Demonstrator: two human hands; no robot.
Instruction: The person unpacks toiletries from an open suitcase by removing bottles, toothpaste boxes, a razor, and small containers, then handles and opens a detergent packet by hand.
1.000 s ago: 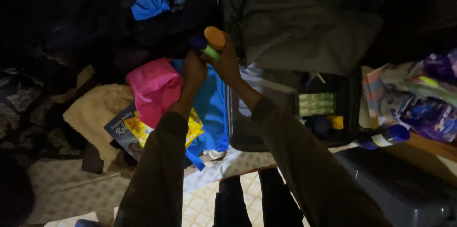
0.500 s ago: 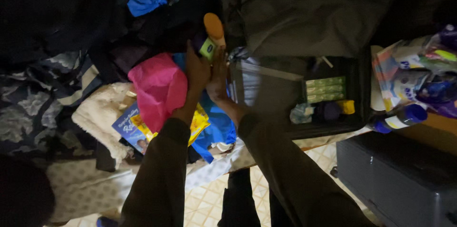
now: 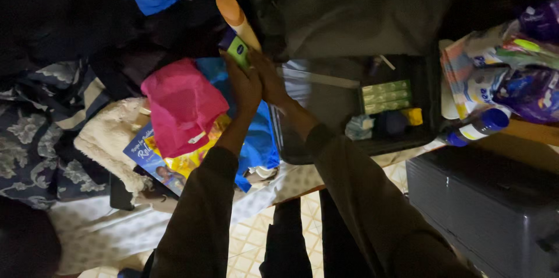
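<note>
Since a second ago both hands have shifted left and upward in the head view, and the orange-capped bottle (image 3: 236, 20), then bunched low between the fists, now sticks up well clear of them, tilted toward the dark clothes at the back. The left hand (image 3: 243, 83) wraps its fingers round the small green-labelled container (image 3: 236, 49), pressing it against the bottle's lower end so the two are carried as one bundle. The right hand (image 3: 269, 80) lies flat against the left, palm to palm, fingers closed and steadying the bottle's base from the other side; whether it grips anything of its own cannot be told in this dim light.

Just beneath the hands lies a pink cloth (image 3: 181, 106) over a yellow packet (image 3: 187, 164) and a blue garment (image 3: 259, 138). To the right an open dark case (image 3: 332, 103) holds green flat packs (image 3: 385, 96) and a small yellow item (image 3: 414, 116). Farther right a blue-capped bottle (image 3: 476, 127) lies on its side beside crinkled printed bags (image 3: 501, 74).
</note>
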